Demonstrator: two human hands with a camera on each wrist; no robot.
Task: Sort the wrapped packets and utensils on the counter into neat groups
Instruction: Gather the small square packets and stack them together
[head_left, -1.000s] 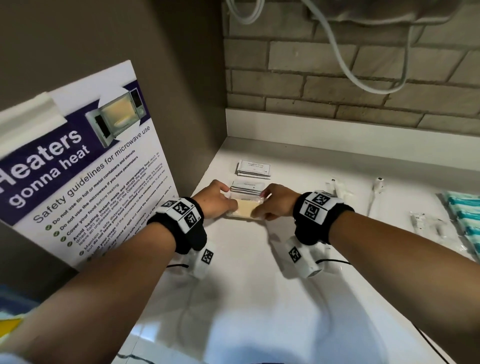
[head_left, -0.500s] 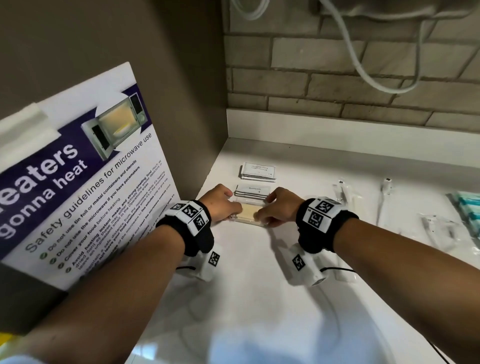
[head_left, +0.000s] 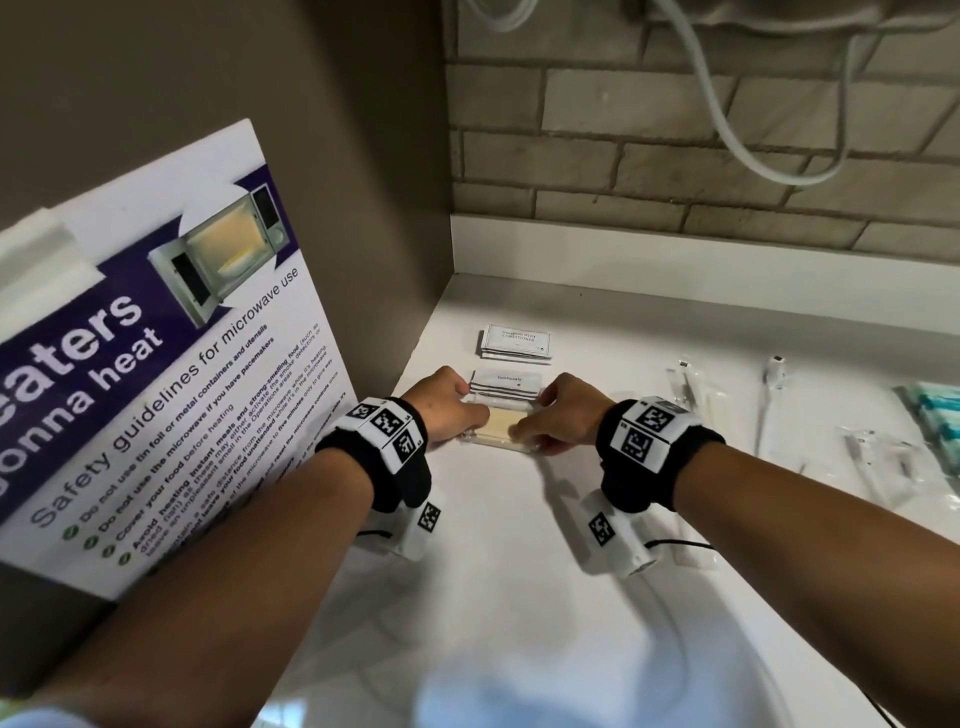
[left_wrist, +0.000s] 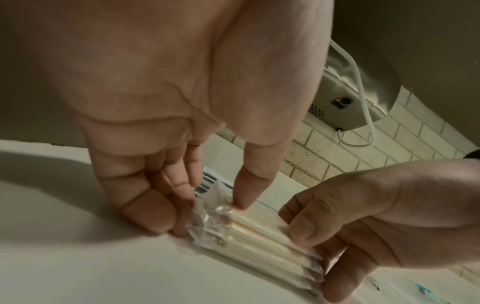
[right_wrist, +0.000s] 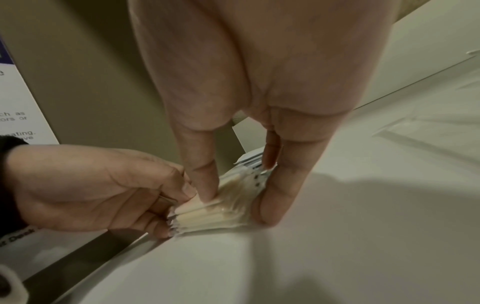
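Note:
A small stack of clear-wrapped cream packets (head_left: 501, 430) lies on the white counter (head_left: 493, 545) near the left wall. My left hand (head_left: 447, 405) pinches its left end, thumb on top and fingers curled against the end (left_wrist: 197, 214). The right end is pinched the same way by my right hand (head_left: 561, 410), thumb on top and fingers at the end (right_wrist: 237, 202). The wrappers' crinkled ends show in the left wrist view (left_wrist: 259, 246). Just behind sits a pile of white toothpaste sachets (head_left: 506, 382), and farther back a pile of shampoo sachets (head_left: 516, 340).
Clear-wrapped utensils (head_left: 691, 384) (head_left: 878, 457) lie spread on the counter to the right, with teal packets (head_left: 935, 415) at the right edge. A microwave safety poster (head_left: 156, 389) hangs on the brown panel to the left. A white cable (head_left: 727, 130) hangs over the brick wall behind.
Both hands keep hold of the packet stack at the same spot on the counter. Only the head view has shifted slightly.

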